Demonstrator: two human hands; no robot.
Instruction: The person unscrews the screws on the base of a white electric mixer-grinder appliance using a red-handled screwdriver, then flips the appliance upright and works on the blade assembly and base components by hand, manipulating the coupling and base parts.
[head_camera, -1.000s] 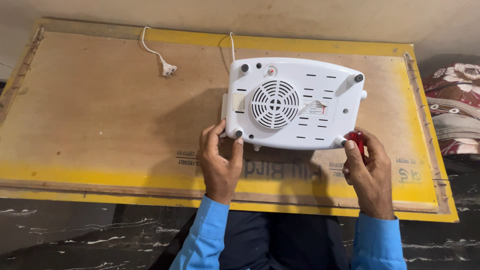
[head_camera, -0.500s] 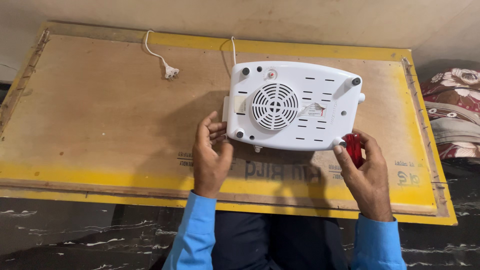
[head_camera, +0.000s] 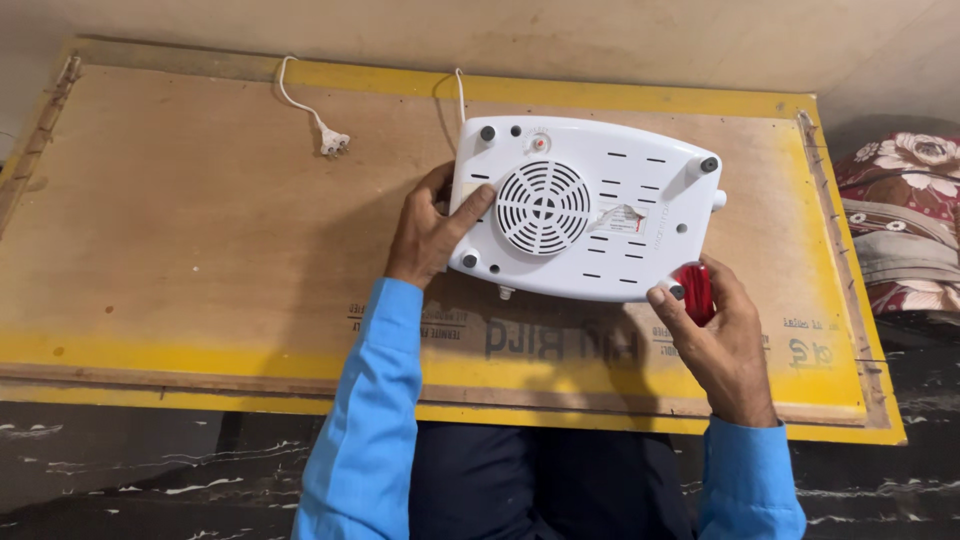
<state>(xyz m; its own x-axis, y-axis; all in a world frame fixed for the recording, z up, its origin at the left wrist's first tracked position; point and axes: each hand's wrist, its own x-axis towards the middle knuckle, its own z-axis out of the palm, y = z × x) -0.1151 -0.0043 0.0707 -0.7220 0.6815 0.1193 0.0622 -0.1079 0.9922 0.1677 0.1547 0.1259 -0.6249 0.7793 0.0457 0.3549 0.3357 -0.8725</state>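
Grip: right hand (head_camera: 722, 345) closed around a red-handled tool (head_camera: 694, 292) at the near right corner of the upturned white appliance (head_camera: 590, 208), whose long axis runs left-right on the plywood worktop (head_camera: 200, 240); left hand (head_camera: 432, 232) pressed flat on its left end.

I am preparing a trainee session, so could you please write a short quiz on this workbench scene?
1. True or false: the white plastic appliance lies with its round vent grille facing up.
2. Which hand holds the red-handled tool?
3. The white plug is: A) loose on the yellow-edged plywood board; B) in the left hand; C) under the appliance.

Key: 1 true. 2 the right hand. 3 A.
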